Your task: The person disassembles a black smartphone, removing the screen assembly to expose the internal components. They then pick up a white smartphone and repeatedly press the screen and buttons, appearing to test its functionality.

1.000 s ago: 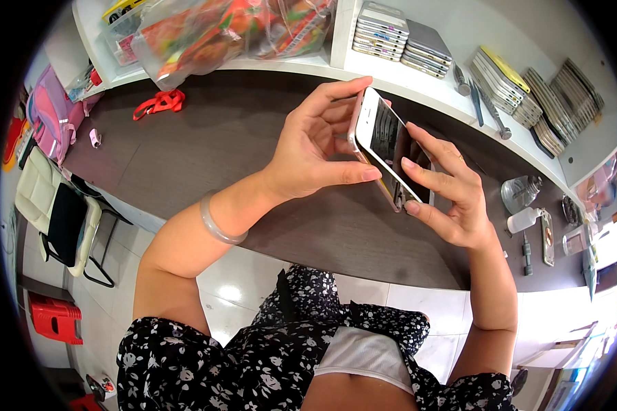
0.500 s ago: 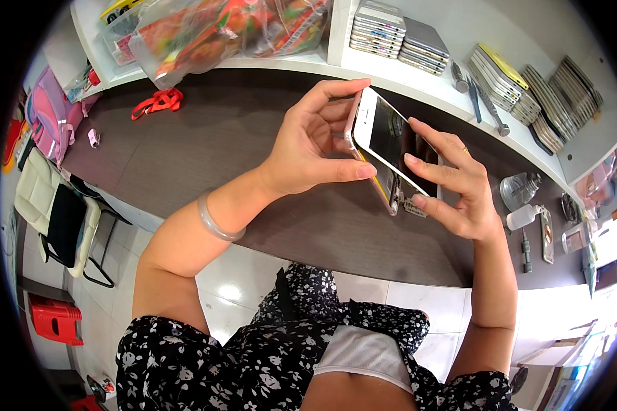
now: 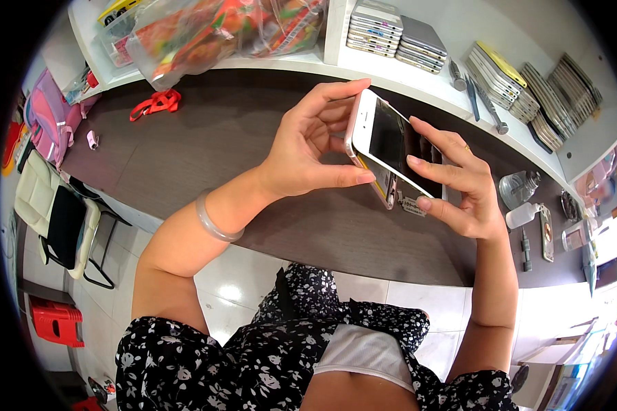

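A phone is held in the air above the dark desk, its white-framed screen [image 3: 392, 137] tilted apart from its pink back housing [image 3: 388, 192]. My left hand [image 3: 296, 147] grips the housing by its far end, thumb along the near edge and fingers behind. With fingertips and thumb, my right hand [image 3: 467, 188] holds the screen near its other end. The two parts meet at the far left end, and a gap opens toward the near right, where the inside of the housing shows. Beneath them a razor blade [image 3: 410, 205] lies on the desk.
Stacks of phones [image 3: 374, 29] and several tools [image 3: 476, 96] sit on the white shelf [image 3: 281, 66]. At the desk's right are a glass jar [image 3: 517, 188], a white bottle [image 3: 521, 216] and a phone [image 3: 546, 233]. A red strap [image 3: 156, 104] lies at left.
The screen's far end has come down closer against the housing, so the gap there is narrower. My right hand has shifted very slightly to the right.
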The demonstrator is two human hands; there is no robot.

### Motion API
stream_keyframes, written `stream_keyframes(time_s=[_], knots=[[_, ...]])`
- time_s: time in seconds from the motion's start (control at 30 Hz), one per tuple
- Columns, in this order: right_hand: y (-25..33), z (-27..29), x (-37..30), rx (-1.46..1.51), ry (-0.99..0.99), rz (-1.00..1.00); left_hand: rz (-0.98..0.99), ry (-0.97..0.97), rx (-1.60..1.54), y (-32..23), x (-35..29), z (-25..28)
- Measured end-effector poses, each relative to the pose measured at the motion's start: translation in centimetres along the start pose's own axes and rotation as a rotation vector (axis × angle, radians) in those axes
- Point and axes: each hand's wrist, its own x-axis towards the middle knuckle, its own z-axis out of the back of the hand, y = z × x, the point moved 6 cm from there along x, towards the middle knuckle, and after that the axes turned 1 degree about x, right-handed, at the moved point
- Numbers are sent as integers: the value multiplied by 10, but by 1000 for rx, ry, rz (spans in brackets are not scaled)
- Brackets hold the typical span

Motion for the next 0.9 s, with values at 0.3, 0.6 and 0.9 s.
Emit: stream_keyframes(time_s=[0.3,0.6,0.9], knots=[[5,-11,0,-59,-35,47,-21,5,-40,-1,0,-2],[4,-23,-3,-46,-85,55,65,-107,-157,0,0,-5],[4,-24,-2,-59,-54,29,85,-94,-163,3,-1,-4]])
